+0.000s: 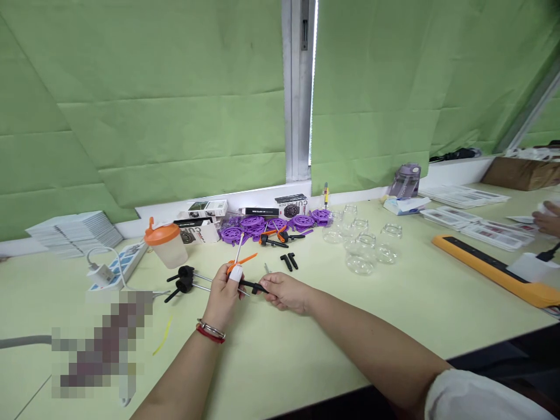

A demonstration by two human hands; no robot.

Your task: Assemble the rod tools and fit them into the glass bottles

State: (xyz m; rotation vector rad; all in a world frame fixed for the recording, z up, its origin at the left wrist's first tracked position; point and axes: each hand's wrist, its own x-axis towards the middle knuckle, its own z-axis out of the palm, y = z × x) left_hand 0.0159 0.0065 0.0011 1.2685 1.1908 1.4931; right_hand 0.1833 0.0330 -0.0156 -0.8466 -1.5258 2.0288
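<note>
My left hand (pixel 225 291), with a white cover on the thumb, is closed around an orange-and-black part (pixel 234 266) with a thin metal rod sticking up. The fingers of my right hand (pixel 284 291) pinch a black handle-like piece (pixel 258 287) that reaches across to my left hand. Whether the two pieces are joined is hidden by my fingers. Left of my hands lie two black parts (pixel 184 280) with metal rods. Beyond them are two small black pieces (pixel 289 261) and more orange-and-black parts (pixel 274 236).
Purple wheel-like pieces (pixel 252 224) and printed boxes (pixel 199 230) line the wall. Several clear glass jars (pixel 361 259) stand right of centre. An orange-lidded cup (pixel 168 245) and a power strip (pixel 126 265) are at left. Another person's hand (pixel 546 220) shows at far right, near a yellow-black device (pixel 490 271).
</note>
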